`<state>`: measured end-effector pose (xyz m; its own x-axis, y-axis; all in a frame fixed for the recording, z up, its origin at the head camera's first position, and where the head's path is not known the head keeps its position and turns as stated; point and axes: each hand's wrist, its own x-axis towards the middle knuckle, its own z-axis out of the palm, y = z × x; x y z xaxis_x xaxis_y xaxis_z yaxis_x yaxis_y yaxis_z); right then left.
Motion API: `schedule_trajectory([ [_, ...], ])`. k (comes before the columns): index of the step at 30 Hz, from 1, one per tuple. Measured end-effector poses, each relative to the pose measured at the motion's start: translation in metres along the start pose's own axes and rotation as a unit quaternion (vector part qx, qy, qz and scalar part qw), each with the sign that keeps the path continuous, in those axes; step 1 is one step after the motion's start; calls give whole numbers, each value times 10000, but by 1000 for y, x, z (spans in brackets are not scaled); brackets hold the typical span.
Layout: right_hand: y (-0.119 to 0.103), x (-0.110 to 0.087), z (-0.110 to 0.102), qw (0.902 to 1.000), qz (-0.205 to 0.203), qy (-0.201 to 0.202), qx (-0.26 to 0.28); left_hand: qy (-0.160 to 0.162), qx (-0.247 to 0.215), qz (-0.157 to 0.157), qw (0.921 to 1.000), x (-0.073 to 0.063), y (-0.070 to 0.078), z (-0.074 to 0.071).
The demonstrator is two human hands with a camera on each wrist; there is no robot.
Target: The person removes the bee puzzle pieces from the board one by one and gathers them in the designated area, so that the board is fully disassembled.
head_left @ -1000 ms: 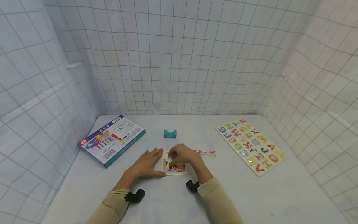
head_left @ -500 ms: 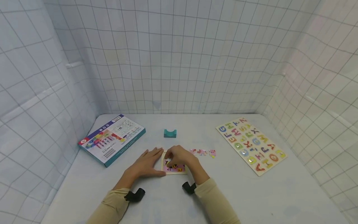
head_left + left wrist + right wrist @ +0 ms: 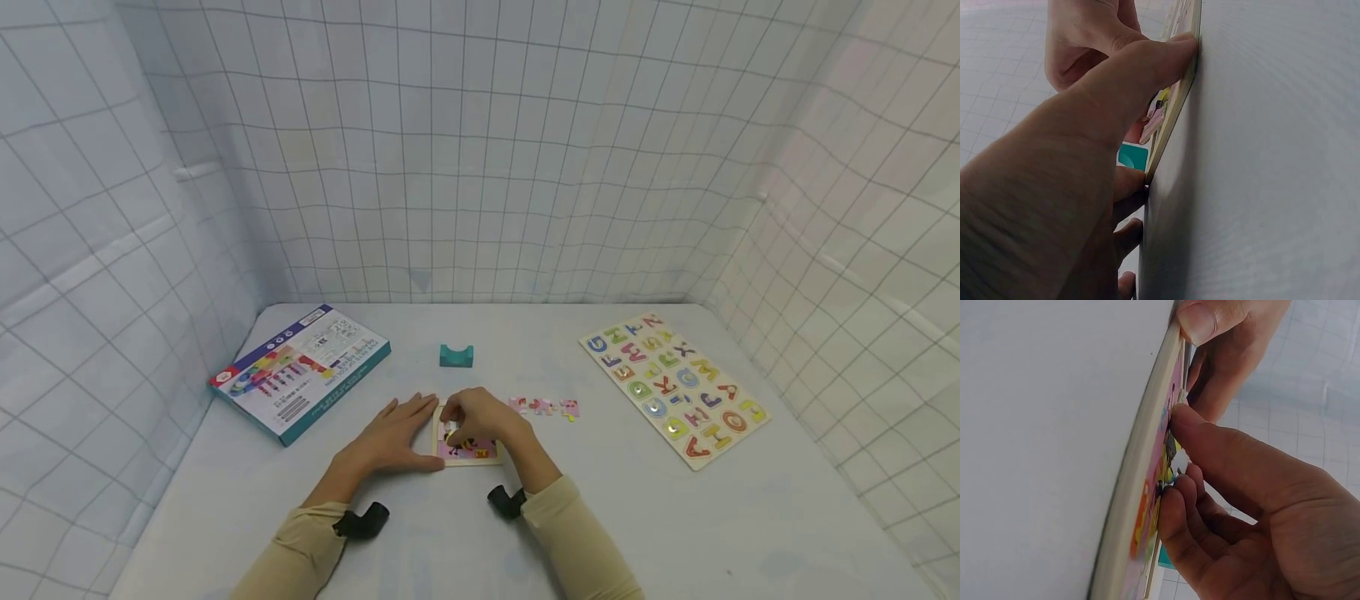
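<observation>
A small wooden-framed jigsaw puzzle (image 3: 480,454) with a bee picture lies flat before me, partly covered by my hands. My left hand (image 3: 390,439) rests along its left side, fingers spread and fairly straight; the thumb (image 3: 1175,59) presses the near corner of the frame. Over the picture, my right hand (image 3: 483,417) pinches a puzzle piece (image 3: 1179,461) between thumb and curled fingers, down at the puzzle surface. Most of that piece is hidden by the fingers. Several loose pink puzzle pieces (image 3: 568,408) lie in a row behind and to the right of the frame.
At the back left lies a flat printed box (image 3: 300,375) with teal sides. A teal block (image 3: 456,359) with a curved notch stands behind the puzzle. The wooden alphabet board (image 3: 675,392) lies on the right. Gridded white cloth walls (image 3: 480,167) surround the white table.
My right hand has shifted slightly left over the puzzle, with its fingers lower at the bee picture. More of the loose pieces now show. The left hand has stayed in place.
</observation>
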<state>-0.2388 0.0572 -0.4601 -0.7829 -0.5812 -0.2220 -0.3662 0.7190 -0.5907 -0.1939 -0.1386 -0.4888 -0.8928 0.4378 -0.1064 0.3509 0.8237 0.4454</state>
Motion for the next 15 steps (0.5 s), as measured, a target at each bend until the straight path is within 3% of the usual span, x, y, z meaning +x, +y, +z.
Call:
schedule_trajectory([
  [11, -3, 0, -3, 9991, -318, -49, -272, -12, 112, 8, 9999, 0, -2, 1],
  [15, -3, 0, -4, 9991, -231, -114, -324, -5, 61, 41, 10000, 0, -1, 0],
])
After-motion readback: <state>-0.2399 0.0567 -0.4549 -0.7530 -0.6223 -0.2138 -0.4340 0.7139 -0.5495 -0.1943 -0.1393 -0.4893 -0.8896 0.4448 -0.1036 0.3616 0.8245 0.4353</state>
